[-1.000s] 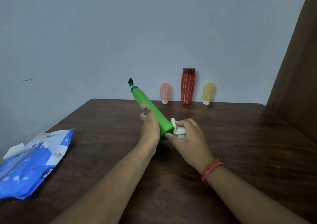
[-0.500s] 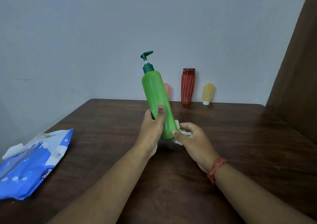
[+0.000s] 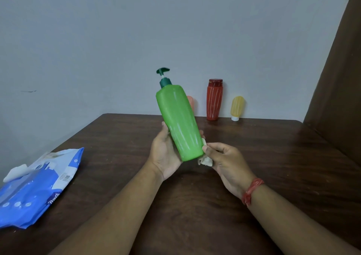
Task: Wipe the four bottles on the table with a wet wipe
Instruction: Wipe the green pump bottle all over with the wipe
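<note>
Over at the left edge of the dark brown wooden table (image 3: pixel 273 157) lies a blue plastic pack of wet wipes (image 3: pixel 35 188), a white wipe poking from its top. Next, the left hand (image 3: pixel 166 157) cradles the lower half of a tall green plastic pump bottle (image 3: pixel 178 122), fingers wrapped behind it, holding it tilted above the table. Just right of the bottle's base, the right hand (image 3: pixel 226 161) pinches a crumpled white wet wipe (image 3: pixel 205 158) against it. Farther back by the wall stand a small peach tube (image 3: pixel 190 102), half hidden by the green bottle, a red ribbed bottle (image 3: pixel 214 99) and a small yellow tube (image 3: pixel 237 107).
</note>
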`<state>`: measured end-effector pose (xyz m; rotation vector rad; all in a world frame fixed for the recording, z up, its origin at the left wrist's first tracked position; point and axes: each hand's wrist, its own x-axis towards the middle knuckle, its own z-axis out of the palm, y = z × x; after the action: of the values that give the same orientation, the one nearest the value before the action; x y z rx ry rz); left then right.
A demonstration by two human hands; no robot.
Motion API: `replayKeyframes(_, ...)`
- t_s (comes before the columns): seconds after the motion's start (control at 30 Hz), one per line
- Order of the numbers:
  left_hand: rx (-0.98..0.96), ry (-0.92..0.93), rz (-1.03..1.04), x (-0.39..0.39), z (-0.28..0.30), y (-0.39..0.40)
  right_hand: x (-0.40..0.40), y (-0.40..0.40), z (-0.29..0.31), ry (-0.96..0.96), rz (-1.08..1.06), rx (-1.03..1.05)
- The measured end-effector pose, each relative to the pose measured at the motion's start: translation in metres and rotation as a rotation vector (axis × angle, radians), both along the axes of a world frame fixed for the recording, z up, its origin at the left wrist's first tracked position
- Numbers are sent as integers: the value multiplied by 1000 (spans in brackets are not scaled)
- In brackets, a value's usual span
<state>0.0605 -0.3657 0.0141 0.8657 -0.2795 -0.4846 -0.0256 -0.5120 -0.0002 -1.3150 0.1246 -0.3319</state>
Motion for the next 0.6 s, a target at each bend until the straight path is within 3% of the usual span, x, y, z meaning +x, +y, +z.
replayKeyframes(0.2,53,-42,33,-5,-1,-3,0,-7,4,-19,-110,-234)
replayKeyframes(0.4,146,-47,-60,-11,-4,-3,-2,-21,13,-146,-327,-216)
replayKeyframes(0.6,321,-177,-177,-22,-2,-10,0,-24,19,-387,-536,-629)
